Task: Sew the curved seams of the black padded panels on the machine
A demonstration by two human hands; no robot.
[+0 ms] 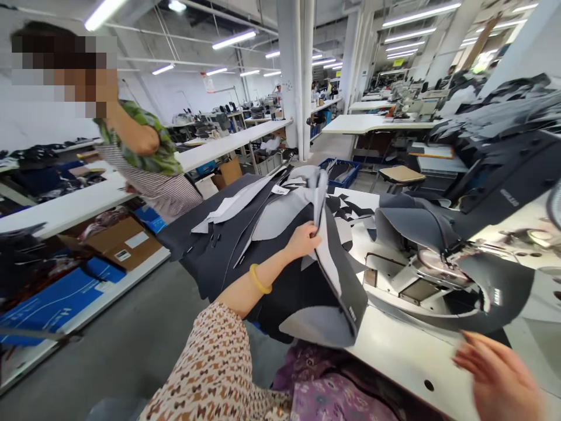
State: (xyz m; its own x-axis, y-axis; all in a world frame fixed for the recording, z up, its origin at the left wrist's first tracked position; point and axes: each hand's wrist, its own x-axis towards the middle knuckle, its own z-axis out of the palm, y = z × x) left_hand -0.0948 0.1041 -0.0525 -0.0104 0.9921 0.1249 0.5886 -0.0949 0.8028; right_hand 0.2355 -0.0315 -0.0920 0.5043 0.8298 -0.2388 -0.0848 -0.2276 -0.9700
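Observation:
My left hand [303, 240], with a yellow bangle at the wrist, is closed on the upper edge of a dark grey fabric panel [353, 286]. That panel has a pale grey underside and small white lettering near its lower corner. It lies over a pile of black and grey cut fabric pieces [245, 234]. At the lower right my right hand [499, 374] is blurred, with fingers loosely extended and nothing seen in them. It hovers over the pale table [407, 351], below the sewing machine [421, 275]. Another dark grey panel [504, 286] curves around the machine.
Black and white scraps [350, 207] lie behind the pile. A blue crate [339, 172] and a stool [402, 174] stand beyond. Another person [140, 146] is at the left, beside a long white bench [100, 190] with boxes underneath. More fabric is heaped at the right.

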